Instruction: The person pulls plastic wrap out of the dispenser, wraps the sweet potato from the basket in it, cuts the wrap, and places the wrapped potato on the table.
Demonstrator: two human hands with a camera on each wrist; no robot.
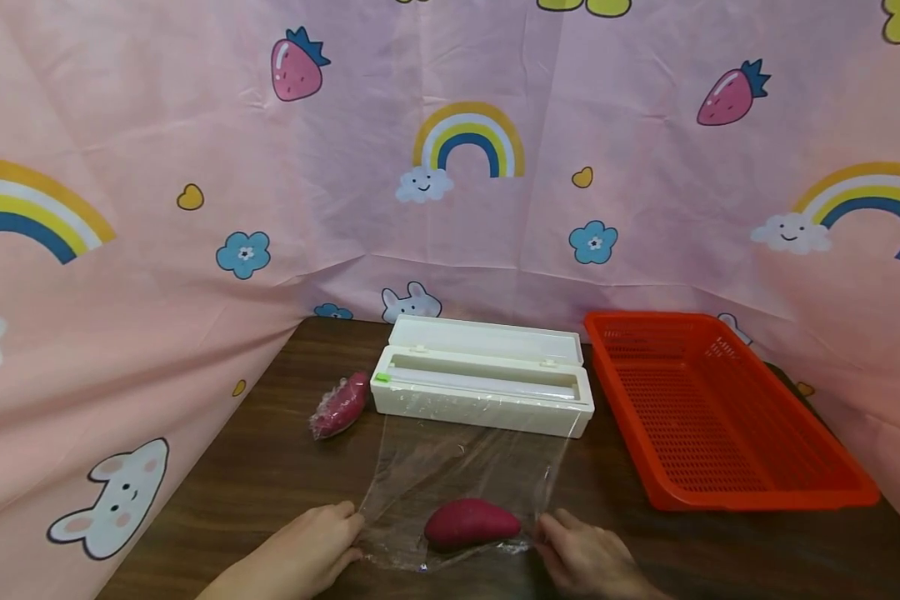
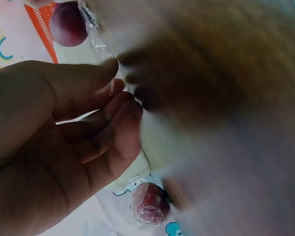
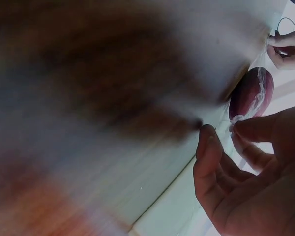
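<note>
A sheet of clear cling film (image 1: 450, 454) runs from the white cling film dispenser (image 1: 487, 408) toward the near side of the table. On the film lies a purple-red sweet potato (image 1: 468, 523), between the two hands. My left hand (image 1: 311, 542) pinches the film's near left corner with thumb and fingertips. At the near right corner, my right hand (image 1: 588, 554) pinches the film likewise. In the right wrist view, crinkled film lies against the near side of the sweet potato (image 3: 248, 96). The dispenser's lid (image 1: 487, 337) stands raised, its film roll (image 1: 480, 383) showing inside.
A second sweet potato (image 1: 340, 406), wrapped in film, lies left of the dispenser. An orange-red plastic basket (image 1: 645, 433) stands at the right. Dark wooden tabletop (image 1: 270, 467) lies beneath everything, with a patterned pink cloth (image 1: 330, 192) hanging behind and at the sides.
</note>
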